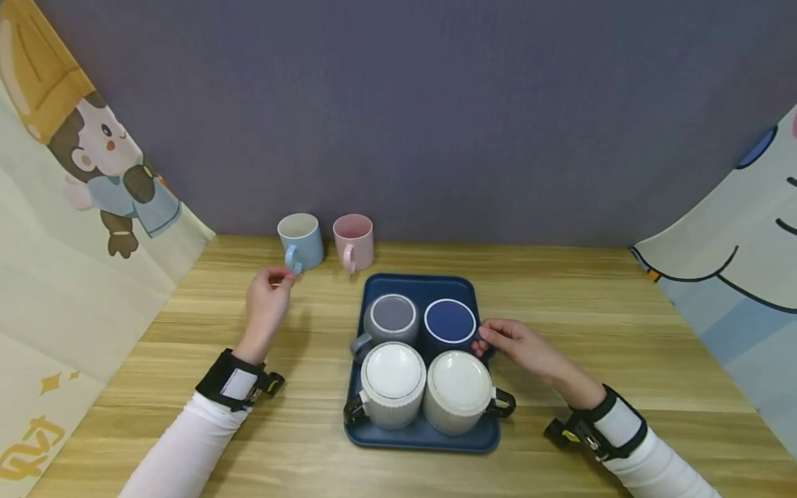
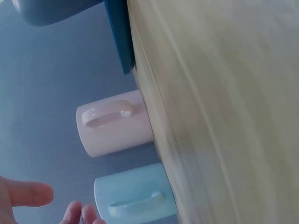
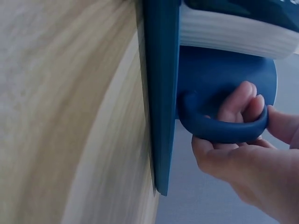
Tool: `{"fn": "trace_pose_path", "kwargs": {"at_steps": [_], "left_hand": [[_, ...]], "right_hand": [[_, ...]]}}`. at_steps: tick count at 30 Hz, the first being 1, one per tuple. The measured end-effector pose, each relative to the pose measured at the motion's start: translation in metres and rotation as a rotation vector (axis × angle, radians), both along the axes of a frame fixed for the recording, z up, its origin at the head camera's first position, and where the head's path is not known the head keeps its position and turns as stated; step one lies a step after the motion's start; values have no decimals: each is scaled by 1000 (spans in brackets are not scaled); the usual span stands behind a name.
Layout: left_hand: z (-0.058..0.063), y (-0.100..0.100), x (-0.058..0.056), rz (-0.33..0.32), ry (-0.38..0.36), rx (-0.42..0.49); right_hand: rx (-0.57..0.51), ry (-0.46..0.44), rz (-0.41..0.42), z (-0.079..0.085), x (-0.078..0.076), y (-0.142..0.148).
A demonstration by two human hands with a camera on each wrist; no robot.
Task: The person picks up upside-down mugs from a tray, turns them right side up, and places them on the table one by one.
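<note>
An upside-down dark blue mug (image 1: pixel 450 322) stands at the back right of a navy tray (image 1: pixel 423 441). My right hand (image 1: pixel 513 344) holds its handle (image 3: pixel 229 130), with fingertips through the loop and the thumb against the outside. The mug's lower part is hidden in the head view. My left hand (image 1: pixel 269 301) is beside the upright light blue mug (image 2: pixel 133 189), close to its handle, with thumb and fingertips apart in the left wrist view. To the right of that mug, a pink mug (image 1: pixel 353 242) sits upright.
An upside-down grey mug (image 1: pixel 391 315) shares the tray with two upside-down white ribbed mugs, one at front left (image 1: pixel 394 387) and one at front right (image 1: pixel 459 394). Black handles stick out past the tray's sides. A dark grey panel (image 1: pixel 436 124) rises behind the wooden table (image 1: pixel 560 290).
</note>
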State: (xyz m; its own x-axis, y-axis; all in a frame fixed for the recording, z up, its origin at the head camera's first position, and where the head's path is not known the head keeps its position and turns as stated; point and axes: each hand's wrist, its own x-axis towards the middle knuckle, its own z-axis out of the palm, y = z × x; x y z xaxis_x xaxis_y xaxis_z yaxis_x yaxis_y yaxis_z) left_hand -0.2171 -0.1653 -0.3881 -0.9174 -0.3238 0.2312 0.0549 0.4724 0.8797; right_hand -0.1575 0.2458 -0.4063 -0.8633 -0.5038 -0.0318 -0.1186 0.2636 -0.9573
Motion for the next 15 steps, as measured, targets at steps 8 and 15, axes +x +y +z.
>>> {"fn": "trace_pose_path", "kwargs": {"at_steps": [8, 15], "left_hand": [[1, -5, 3, 8, -25, 19], [3, -4, 3, -1, -35, 16]], "right_hand": [[-43, 3, -15, 1, -1, -1], [-61, 17, -30, 6, -2, -4]]}}
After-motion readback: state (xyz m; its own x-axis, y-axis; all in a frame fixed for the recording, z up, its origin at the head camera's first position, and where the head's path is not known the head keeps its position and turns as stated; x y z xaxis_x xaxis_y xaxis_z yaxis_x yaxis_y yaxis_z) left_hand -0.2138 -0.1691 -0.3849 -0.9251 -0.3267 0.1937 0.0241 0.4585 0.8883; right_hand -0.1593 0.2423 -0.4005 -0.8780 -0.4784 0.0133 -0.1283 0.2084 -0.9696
